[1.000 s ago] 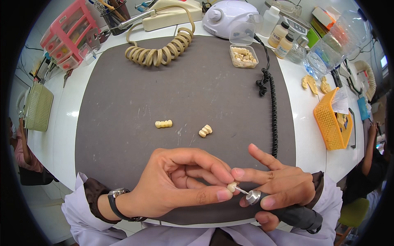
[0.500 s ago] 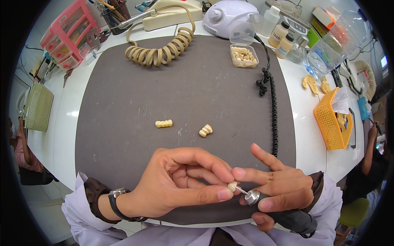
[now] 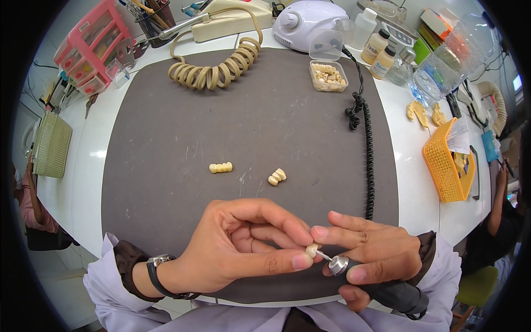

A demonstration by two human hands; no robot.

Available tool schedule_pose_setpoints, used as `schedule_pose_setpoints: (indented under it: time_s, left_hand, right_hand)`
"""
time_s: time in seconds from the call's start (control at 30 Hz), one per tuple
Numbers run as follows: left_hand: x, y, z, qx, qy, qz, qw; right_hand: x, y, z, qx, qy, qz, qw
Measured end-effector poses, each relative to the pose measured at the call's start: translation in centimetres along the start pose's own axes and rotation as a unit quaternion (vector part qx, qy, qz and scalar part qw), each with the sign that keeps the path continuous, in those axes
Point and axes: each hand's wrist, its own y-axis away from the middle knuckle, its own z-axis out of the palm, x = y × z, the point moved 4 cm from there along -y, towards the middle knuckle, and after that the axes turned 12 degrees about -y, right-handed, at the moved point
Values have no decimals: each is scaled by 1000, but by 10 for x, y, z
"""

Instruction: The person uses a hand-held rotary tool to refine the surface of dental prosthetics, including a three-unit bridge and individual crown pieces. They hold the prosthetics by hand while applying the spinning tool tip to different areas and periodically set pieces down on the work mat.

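Note:
Between thumb and forefinger, my left hand (image 3: pixel 249 240) pinches a small cream dental crown (image 3: pixel 311 250). My right hand (image 3: pixel 373 249) is wrapped round a black dental handpiece (image 3: pixel 381 288) with a silver collar. Its thin bur meets the crown's right side, and my right forefinger rests by the crown's upper edge. Farther off on the grey mat lie two short joined-tooth pieces: one dental bridge (image 3: pixel 221 167) left of centre, another dental bridge (image 3: pixel 277 176) nearer the middle.
A dark grey mat (image 3: pixel 166 127) covers the white table. Around it stand a clear box of teeth (image 3: pixel 328 76), a coiled beige cord (image 3: pixel 215 69), a white-purple control unit (image 3: pixel 310 25), bottles (image 3: pixel 376 47), an orange basket (image 3: pixel 448 163) and pink drawers (image 3: pixel 94 44). A black coiled cord (image 3: pixel 370 160) runs along the right.
The raised fingers of my right hand have come down a little toward the left. The crown and handpiece have shifted only very slightly; both bridges lie where they were.

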Motion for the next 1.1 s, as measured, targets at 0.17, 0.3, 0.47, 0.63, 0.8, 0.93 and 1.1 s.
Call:
schedule_pose_setpoints:
  time_s: [0.17, 0.3, 0.47, 0.63, 0.8, 0.93, 1.1]
  left_hand:
    - [-2, 0, -3, -27, -3, 20, 999]
    - [-3, 0, -3, -28, 1, 21, 999]
    - [0, 0, 0, 19, 1, -17, 1000]
    - [-2, -1, -1, 15, 1, -6, 1000]
    - [-1, -2, -2, 17, -6, -1, 1000]
    - [0, -3, -2, 19, 2, 1, 1000]
    - [-1, -4, -2, 17, -5, 8, 1000]
  right_hand:
    - [1, 1, -1, -22, -8, 1, 1000]
    - [2, 1, 1, -4, -1, -4, 1000]
    - [2, 1, 1, 10, 2, -12, 1000]
    - [2, 1, 0, -8, -6, 1, 1000]
    - [3, 0, -2, -12, -31, 17, 999]
    - [-1, 0, -4, 9, -52, 73, 996]
    - [0, 1, -5, -2, -35, 78, 996]
